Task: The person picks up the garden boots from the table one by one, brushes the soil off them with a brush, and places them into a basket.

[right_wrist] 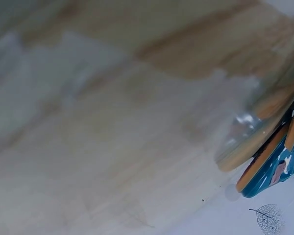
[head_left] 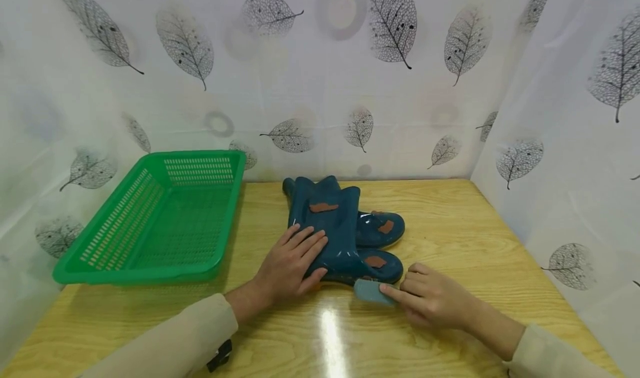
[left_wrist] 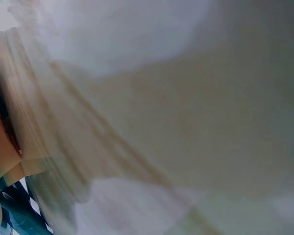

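Here at the middle of the wooden table point(head_left: 450, 217), two dark teal boots point(head_left: 340, 253) sit close together, toes pointing toward the right edge, scalloped top up by the far edge; whether they stand or lie is hard to tell from this angle. The left hand point(head_left: 292, 264) is spread over the nearer boot's shaft, fingers extended and flat on the glossy surface, thumb set apart toward the near edge, nothing gripped in it. Over on the other side, the right hand point(head_left: 432, 294) pinches a flat grey-blue piece point(head_left: 369, 291), thumb and fingers on one end, forefinger stretched along it, the remaining fingers bent. And that free end is right at the lower side of the near boot's foot, though contact there can't be confirmed. Brown patches point(head_left: 375, 262) show up on both toes and another one high on the shaft. Away to the left, a green basket point(head_left: 230, 222) with slotted walls takes up the table's left edge, well apart from the right hand. Cream sleeves point(head_left: 200, 331) come in over the near edge, a small black object point(head_left: 220, 356) beside the left one. Behind it all hangs a white backdrop point(head_left: 320, 89) printed with dark leaves. Both wrist views are mostly blurred tabletop, teal and orange parts of the boots squeezed into their sides.
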{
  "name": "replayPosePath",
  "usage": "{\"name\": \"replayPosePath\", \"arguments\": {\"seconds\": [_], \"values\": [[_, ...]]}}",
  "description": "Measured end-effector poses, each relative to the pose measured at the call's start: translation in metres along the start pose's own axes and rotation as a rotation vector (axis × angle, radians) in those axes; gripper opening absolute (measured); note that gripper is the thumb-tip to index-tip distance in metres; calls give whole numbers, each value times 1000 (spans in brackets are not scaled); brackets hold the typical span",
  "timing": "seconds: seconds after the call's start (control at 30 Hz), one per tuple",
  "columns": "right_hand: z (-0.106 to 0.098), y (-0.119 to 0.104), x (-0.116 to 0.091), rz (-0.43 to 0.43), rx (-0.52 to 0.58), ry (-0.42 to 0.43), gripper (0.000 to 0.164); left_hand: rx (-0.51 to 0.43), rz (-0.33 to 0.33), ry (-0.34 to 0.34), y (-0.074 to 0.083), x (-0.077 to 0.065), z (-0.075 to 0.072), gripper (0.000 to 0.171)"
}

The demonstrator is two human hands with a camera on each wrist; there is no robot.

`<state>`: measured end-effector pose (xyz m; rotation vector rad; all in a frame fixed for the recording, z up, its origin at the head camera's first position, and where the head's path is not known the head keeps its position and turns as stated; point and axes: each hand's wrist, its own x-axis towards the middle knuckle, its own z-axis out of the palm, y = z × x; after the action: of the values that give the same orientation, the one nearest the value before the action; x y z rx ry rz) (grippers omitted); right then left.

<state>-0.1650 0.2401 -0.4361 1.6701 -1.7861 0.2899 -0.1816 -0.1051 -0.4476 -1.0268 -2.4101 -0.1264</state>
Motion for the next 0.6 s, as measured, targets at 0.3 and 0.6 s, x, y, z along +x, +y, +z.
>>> {"name": "replayPosePath", "arguments": {"seconds": [0.3, 0.6], "values": [[-3, 1, 6, 19, -15, 60, 33, 3, 26, 44, 0, 2, 3, 64], [0, 3, 6, 49, 59, 118, 33, 9, 24, 42, -2, 0, 2, 65]]}}
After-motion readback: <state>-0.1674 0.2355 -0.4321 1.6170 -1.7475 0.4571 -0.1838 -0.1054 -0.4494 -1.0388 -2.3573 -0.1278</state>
